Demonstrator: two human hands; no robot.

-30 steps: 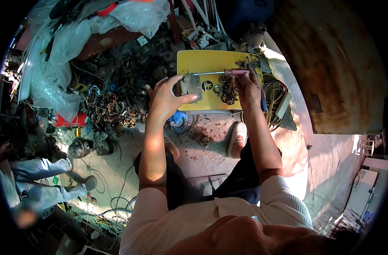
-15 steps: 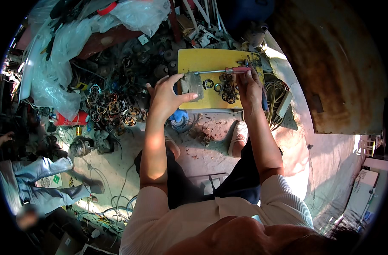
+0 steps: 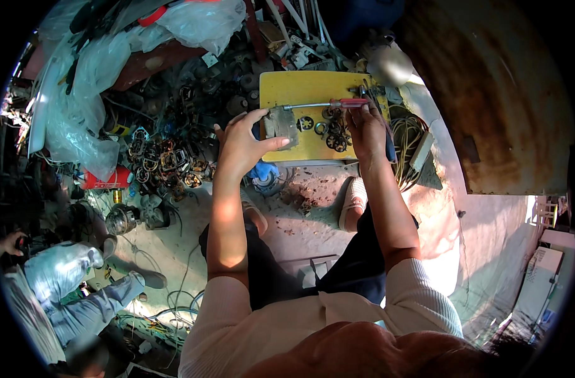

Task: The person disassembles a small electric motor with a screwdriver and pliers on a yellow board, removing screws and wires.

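Block: a worn grey block sits close to the table's left edge, between its far and near edges.
Table: low, with a yellow top.
Left hand: the left hand reaches over the left edge in a wide C, thumb on the block's near part, forefinger at its far left corner, bracing it.
Right hand: the right hand, near the right edge, is partly closed, thumb and fingers pinching the screwdriver's red handle.
Screwdriver: the screwdriver runs roughly along the far edge, its tip at the block's far end; whether it bites into a slot is too small to tell.
Loose parts: a black spoked disc just right of the block, then a cluster of dark rings toward the right edge.
Step in hand: seemingly, setting the tool to the braced block.
Next move: probably calls for a firm left brace, the tip well seated, and a controlled push or turn from the right wrist.
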